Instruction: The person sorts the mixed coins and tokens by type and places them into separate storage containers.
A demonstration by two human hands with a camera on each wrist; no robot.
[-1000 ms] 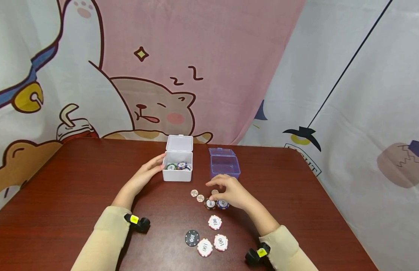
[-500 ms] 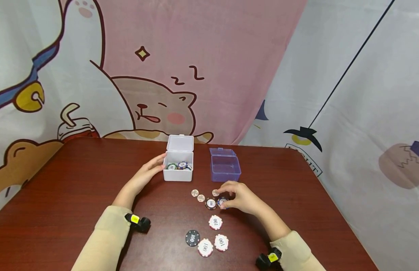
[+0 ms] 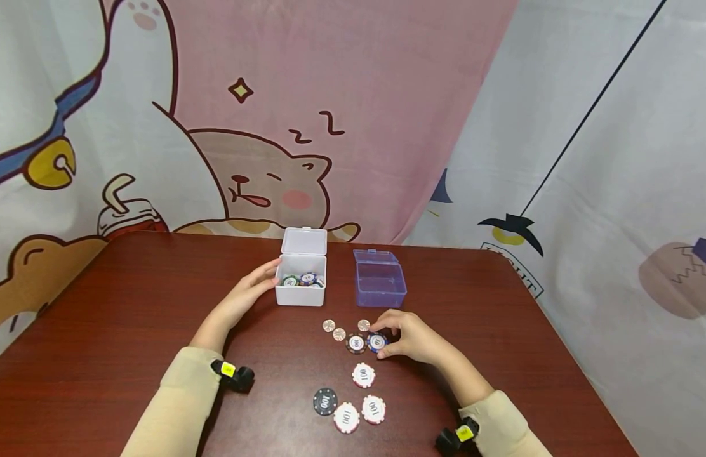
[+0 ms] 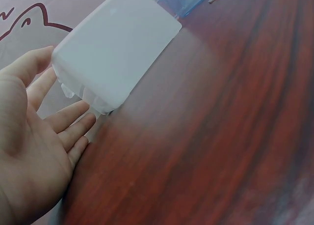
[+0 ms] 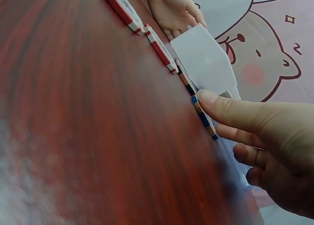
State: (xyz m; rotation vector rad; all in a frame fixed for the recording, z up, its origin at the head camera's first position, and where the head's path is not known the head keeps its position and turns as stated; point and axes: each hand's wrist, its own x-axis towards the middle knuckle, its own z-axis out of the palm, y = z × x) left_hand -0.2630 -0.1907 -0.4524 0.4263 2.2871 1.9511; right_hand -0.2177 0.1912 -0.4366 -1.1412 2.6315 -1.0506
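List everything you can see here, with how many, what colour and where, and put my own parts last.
Opaque box: one, white, far middle of the table, lid open
Translucent box: one, purple, right of it, lid open
Boxed chips: several, green and blue among them, inside the opaque box
Small discs: three, coppery, in front of the boxes
Blue chip: one, blue and white, at the right hand
Dark chip: one, brown-black and white, left of the blue chip
Red-rimmed chips: three, white and red, nearer the viewer
Black chip: one, black, left of these
Table: one, reddish brown, beneath
Backdrop: pink and white, behind
Wrist cameras: two, black, one per wrist
Sleeves: two, beige, forearms
Left hand: one, opaque box's left side
Right hand: one, around the blue chip
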